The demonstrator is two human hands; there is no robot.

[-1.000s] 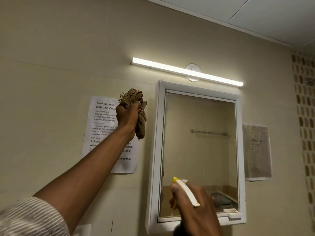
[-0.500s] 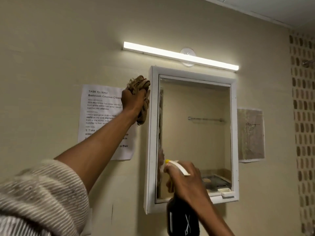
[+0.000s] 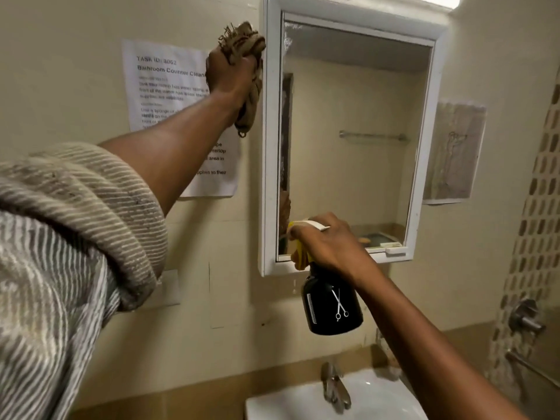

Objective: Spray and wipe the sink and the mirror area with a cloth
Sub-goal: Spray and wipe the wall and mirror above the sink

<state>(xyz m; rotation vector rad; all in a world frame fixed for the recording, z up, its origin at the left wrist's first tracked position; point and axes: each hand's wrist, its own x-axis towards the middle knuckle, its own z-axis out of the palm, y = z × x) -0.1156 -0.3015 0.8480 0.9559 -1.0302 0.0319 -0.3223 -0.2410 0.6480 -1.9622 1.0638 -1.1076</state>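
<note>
Our left hand (image 3: 231, 72) is gripping the bunched cloth (image 3: 242, 43) against the mirror's (image 3: 351, 116) left frame edge. Our right hand (image 3: 328, 244) is clutching the spray bottle (image 3: 331, 304) at the mirror's lower left corner. A printed notice (image 3: 165, 86) is hanging left of the mirror, the sink (image 3: 372, 395) and tap (image 3: 335, 386) sitting below.

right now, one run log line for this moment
left hand: holds bunched brown cloth against white mirror frame, upper left | right hand: grips black spray bottle before mirror's lower left | white sink: below
</note>
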